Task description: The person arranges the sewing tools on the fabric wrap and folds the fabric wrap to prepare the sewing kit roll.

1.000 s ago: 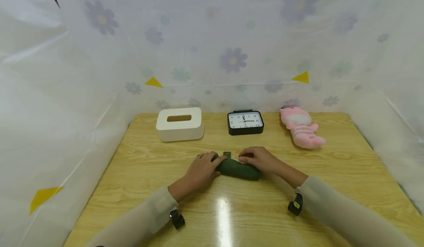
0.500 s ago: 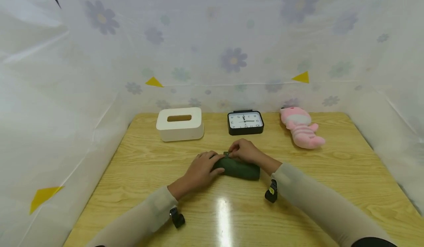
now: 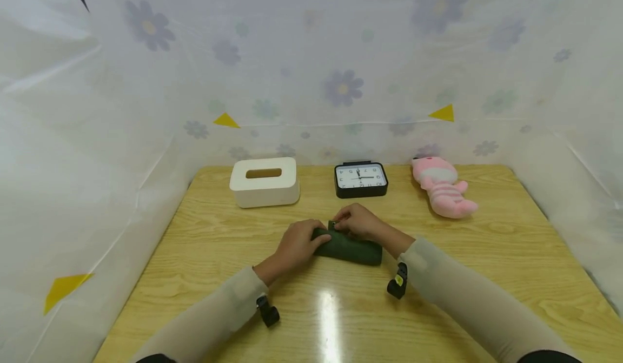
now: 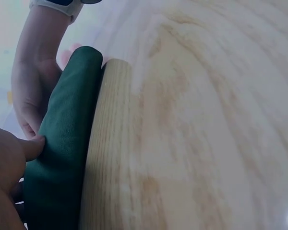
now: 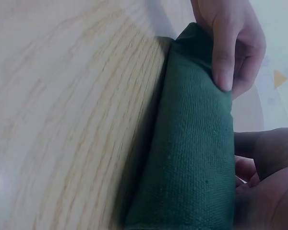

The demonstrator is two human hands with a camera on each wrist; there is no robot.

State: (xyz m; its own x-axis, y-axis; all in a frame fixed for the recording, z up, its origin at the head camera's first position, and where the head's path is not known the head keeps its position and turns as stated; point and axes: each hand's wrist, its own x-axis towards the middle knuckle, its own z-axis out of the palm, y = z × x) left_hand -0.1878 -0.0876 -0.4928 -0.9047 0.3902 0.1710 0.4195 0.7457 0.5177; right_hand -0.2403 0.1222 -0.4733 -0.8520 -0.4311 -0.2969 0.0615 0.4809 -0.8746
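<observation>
A rolled dark green fabric pouch [image 3: 352, 251] lies on the wooden table, its long side running left to right. My left hand [image 3: 296, 244] grips the left end, with the thumb on top and the fingers at the far side. At the far edge a small strap with a metal snap [image 3: 332, 224] sticks up. My right hand [image 3: 359, 222] bends over the roll from the right and pinches at this strap. In the right wrist view, the left thumb presses on the ribbed green cloth [image 5: 194, 139]; the right fingertips are hidden behind the roll.
Along the back of the table stand a white tissue box [image 3: 264, 184], a black-framed clock [image 3: 360, 179] with its numbers upside down, and a pink striped plush toy [image 3: 443, 187]. A flower-patterned white sheet [image 3: 311, 71] surrounds the table [image 3: 219, 260].
My right hand has moved left from beside the roll onto the strap. My left fingers have slid off the top to the far side, the thumb now on top.
</observation>
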